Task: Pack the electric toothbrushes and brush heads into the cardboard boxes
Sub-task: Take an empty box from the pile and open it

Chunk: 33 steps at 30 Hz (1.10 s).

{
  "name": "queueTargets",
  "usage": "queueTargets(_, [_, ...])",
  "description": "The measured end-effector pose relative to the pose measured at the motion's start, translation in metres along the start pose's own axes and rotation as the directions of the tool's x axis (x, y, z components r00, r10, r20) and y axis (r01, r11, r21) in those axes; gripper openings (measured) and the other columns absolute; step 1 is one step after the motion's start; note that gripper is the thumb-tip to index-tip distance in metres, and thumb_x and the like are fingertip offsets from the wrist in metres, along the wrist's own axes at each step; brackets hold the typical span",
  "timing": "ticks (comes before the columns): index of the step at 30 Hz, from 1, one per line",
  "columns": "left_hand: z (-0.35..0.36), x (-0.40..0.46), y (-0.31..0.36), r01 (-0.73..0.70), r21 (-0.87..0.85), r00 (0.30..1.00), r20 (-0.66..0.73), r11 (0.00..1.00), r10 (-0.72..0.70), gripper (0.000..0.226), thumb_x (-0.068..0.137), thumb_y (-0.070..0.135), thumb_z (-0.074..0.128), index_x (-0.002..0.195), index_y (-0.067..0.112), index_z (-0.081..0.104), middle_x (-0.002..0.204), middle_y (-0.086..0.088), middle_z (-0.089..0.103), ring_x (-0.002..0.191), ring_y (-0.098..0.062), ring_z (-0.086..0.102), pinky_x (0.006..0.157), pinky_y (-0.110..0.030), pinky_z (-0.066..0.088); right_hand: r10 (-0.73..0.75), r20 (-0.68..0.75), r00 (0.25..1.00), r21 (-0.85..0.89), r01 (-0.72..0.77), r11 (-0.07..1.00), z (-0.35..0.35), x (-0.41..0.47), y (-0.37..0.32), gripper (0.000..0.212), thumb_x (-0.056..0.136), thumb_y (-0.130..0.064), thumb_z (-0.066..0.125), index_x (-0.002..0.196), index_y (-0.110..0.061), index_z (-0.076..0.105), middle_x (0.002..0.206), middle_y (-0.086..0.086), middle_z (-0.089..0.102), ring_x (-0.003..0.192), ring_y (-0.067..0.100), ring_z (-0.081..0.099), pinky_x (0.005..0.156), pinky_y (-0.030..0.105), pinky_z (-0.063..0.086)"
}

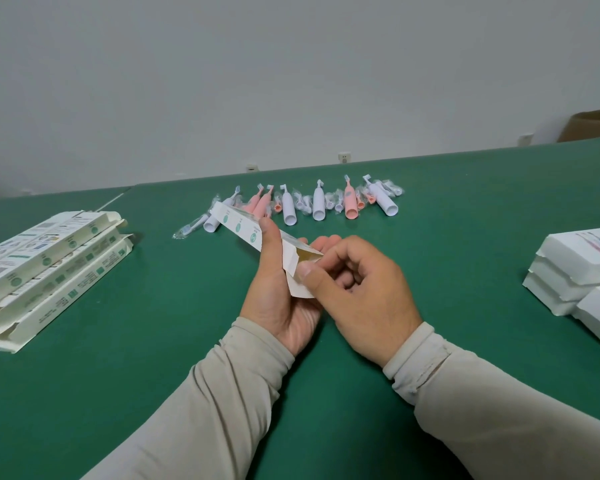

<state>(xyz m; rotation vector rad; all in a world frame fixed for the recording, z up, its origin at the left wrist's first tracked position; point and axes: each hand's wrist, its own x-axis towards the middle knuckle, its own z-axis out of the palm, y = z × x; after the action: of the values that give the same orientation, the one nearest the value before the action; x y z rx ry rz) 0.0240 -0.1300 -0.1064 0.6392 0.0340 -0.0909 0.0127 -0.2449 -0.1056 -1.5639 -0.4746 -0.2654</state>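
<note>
Above the green surface [174, 341], the left hand [278, 289] holds one slim cardboard box [246, 228] while the right hand [357, 289] pinches its end flap open, toothbrushes [317, 202] and brush heads [329, 201] lying unpacked beyond, so packing looks barely begun.

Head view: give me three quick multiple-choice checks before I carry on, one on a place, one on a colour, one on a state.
1. Where is the stack of flat cartons?
A. On the person's left
B. Behind the toothbrushes
C. Under the right hand

2. What colour is the table?
A. Grey
B. Green
C. Brown

3. What state is the near end of the held box in?
A. Taped shut
C. Crushed flat
B. Open

Answers:
1 A: the cartons lie at the left edge, far from the toothbrushes.
2 B: the table surface is plainly green.
3 B: the left hand grips the box while the right hand pinches its flap, and the inside shows.
</note>
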Motion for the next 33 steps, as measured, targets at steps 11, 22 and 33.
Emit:
queueTargets(11, [0.008,-0.009,-0.007,-0.087,0.065,0.996,0.035,0.994,0.084,0.054,0.088,0.06,0.051,0.092,0.014,0.079,0.073,-0.005,0.073,0.078,-0.017,0.074,0.07,-0.033,0.06,0.035,-0.062,0.997,0.028,-0.033,0.999,-0.003,0.002,0.008,0.022,0.075,-0.014,0.084,0.068,-0.02,0.065,0.084,-0.013,0.074,0.085,-0.003,0.07,0.074,0.016,0.053])
queueTargets(22, [0.014,-0.013,0.006,-0.009,-0.019,0.998,-0.07,1.0,0.008,0.084,0.074,0.049,0.073,0.14,0.01,0.039,0.1,-0.009,0.06,0.099,-0.023,0.063,0.072,-0.045,0.061,-0.161,0.158,0.974,-0.163,0.186,0.969,-0.01,-0.002,0.001,0.01,0.079,-0.033,0.068,0.085,-0.026,0.064,0.075,-0.018,0.063,0.06,0.005,0.053,0.061,0.015,0.043])
queueTargets(33, [0.009,-0.008,0.005,-0.094,-0.143,0.995,0.024,0.985,0.099,0.068,0.079,0.044,0.076,0.121,0.011,0.032,0.088,-0.011,0.055,0.09,-0.026,0.062,0.08,-0.04,0.059,-0.327,0.066,0.943,-0.378,0.327,0.866,-0.015,0.004,0.002,0.017,0.083,-0.032,0.07,0.1,-0.031,0.064,0.097,-0.018,0.065,0.092,0.009,0.059,0.078,0.033,0.05])
